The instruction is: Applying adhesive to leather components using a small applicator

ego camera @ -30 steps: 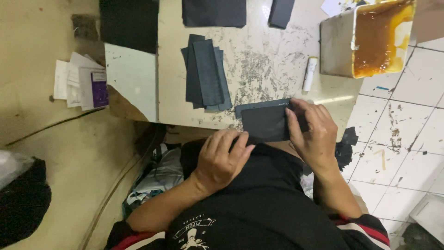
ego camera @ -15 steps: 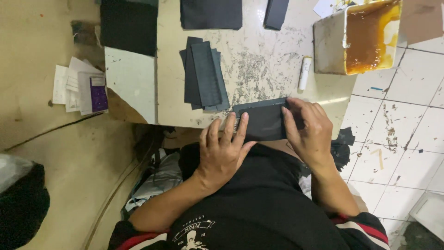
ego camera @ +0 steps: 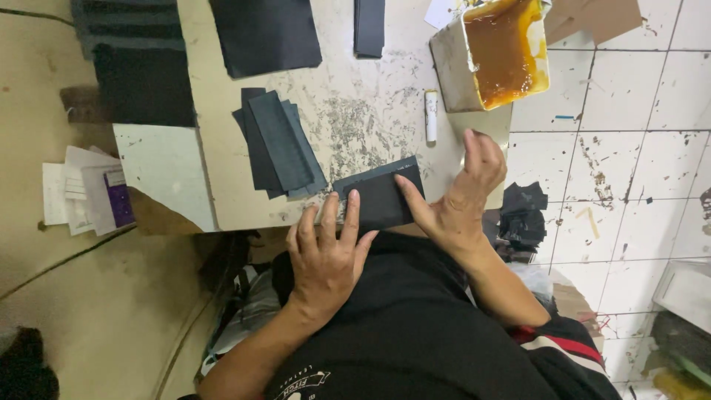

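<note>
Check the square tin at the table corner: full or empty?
Partly full. The tin stands upright and open, holding amber-brown liquid that falls short of its rim.

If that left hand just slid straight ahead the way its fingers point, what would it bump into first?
The left hand already rests its fingertips on the dark rectangular piece at the table edge. Going straight on, it would probably cross that piece and meet the stack of dark strips next, though depth is hard to judge.
</note>
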